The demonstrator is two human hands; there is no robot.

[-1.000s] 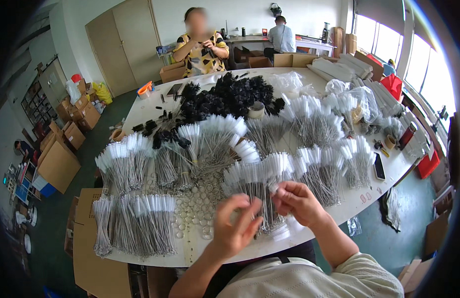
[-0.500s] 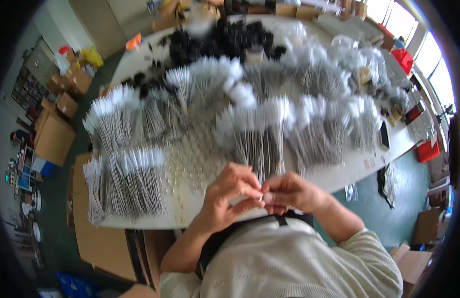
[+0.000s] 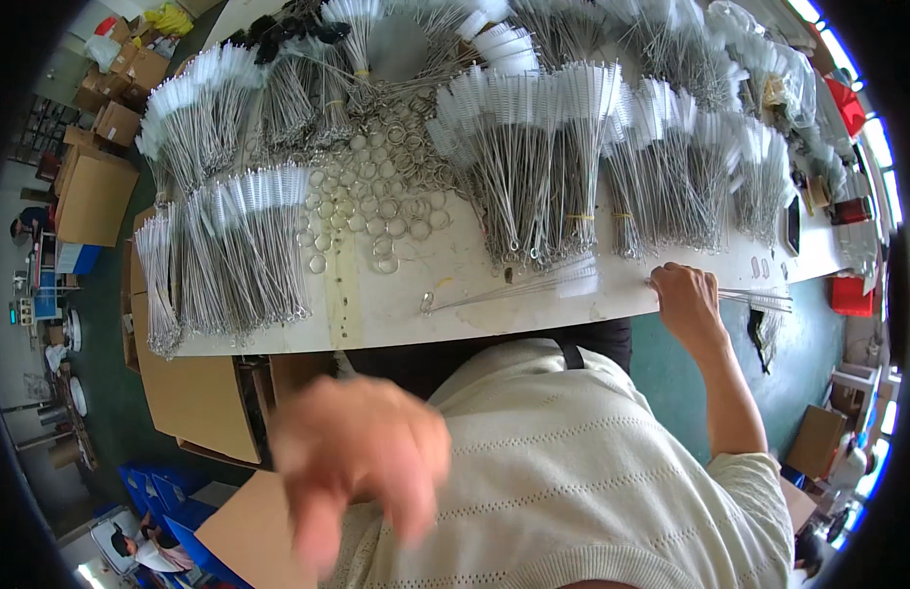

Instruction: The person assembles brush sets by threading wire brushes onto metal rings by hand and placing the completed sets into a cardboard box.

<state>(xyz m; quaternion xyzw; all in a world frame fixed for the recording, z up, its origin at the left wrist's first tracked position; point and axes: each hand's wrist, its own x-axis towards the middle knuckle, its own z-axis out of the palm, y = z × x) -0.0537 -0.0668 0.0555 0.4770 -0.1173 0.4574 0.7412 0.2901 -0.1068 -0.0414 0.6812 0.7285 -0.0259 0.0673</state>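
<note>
My left hand [image 3: 357, 461] is blurred, low over my pale knitted shirt [image 3: 573, 471], off the table, fingers apart and holding nothing I can see. My right hand [image 3: 686, 299] lies at the front edge of the white table [image 3: 396, 314], fingers curled over a few thin wire brushes [image 3: 764, 299] that stick out to the right. More loose wire brushes [image 3: 514, 288] lie in front of me. Tied bundles of white-tipped wire brushes [image 3: 533, 157] cover the table, with another bundle [image 3: 239, 255] at the left. Several loose metal rings [image 3: 376, 211] are scattered between them.
Brown cardboard boxes [image 3: 96, 191] stand on the floor at the left, and flat cardboard [image 3: 194, 393] leans beside the table's near edge. Blue crates [image 3: 155, 491] sit at the lower left near another person [image 3: 145, 550]. A dark phone [image 3: 793, 226] lies on the table's right end.
My hands have parted: the left dropped toward my lap, while the right reached out to the table's right edge. My head has tilted further down.
</note>
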